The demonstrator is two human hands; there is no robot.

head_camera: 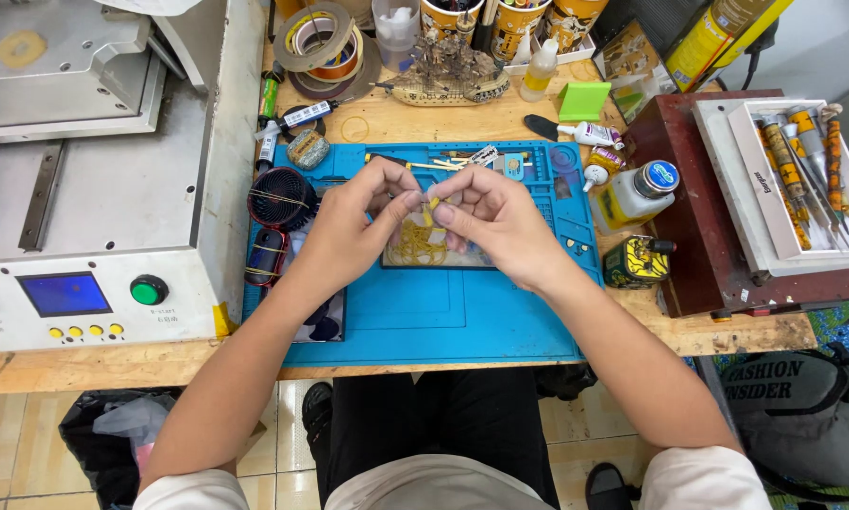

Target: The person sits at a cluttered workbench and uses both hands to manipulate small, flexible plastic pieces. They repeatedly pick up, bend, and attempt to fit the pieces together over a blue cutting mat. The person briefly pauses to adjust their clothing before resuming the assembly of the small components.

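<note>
Blue work mat (443, 316) on wooden tabletop (443, 118), grey machine (103, 189) to the left, tape rolls (325, 42) and cups behind, bottle (637, 194) and tool tray (802, 179) to the right. Small device (424, 247) with yellow tape strips lies on mat under both hands. Left hand (354, 227) and right hand (495, 217): fingers pinched narrow on 1 small yellow strip (433, 203), tips touching. Wrists raised, forearms angled in.

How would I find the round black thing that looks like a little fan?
Start at the big blue rubber work mat on the wooden bench. Go to its upper left corner, just beside the left hand. The round black slotted fan-like disc sits there, the only ribbed black circle, above a dark oval case.
</note>
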